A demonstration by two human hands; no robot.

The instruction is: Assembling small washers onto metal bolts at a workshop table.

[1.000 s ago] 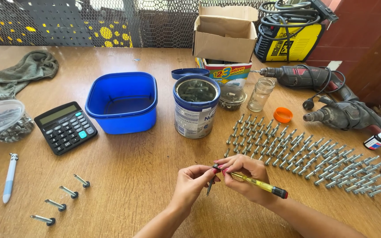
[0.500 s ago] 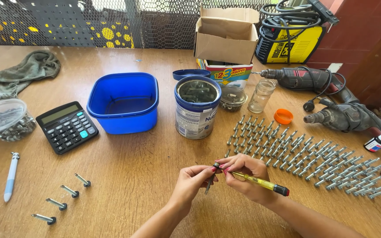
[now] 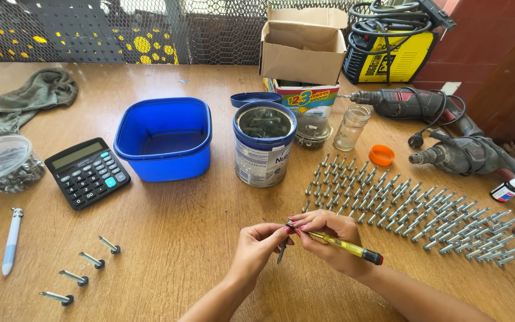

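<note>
Little has shifted since the earlier frames: both hands are kept low over the wooden worktop (image 3: 198,238), nearly unmoved. From the head view, a small dark bolt (image 3: 282,250) is pinched by the left hand (image 3: 257,245), while a yellow-handled screwdriver (image 3: 344,245) is gripped by the right hand (image 3: 329,238), its tip set against the bolt's head. Rows of anchor bolts (image 3: 400,206) are laid out just beyond, and four single bolts (image 3: 84,275) lie well apart to the left.

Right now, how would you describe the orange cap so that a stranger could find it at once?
Start at the tall tin can in the middle of the wooden table. Go right, past the empty glass jar, to the top edge of the rows of bolts. The orange cap lies there, the only small orange ring.
</note>
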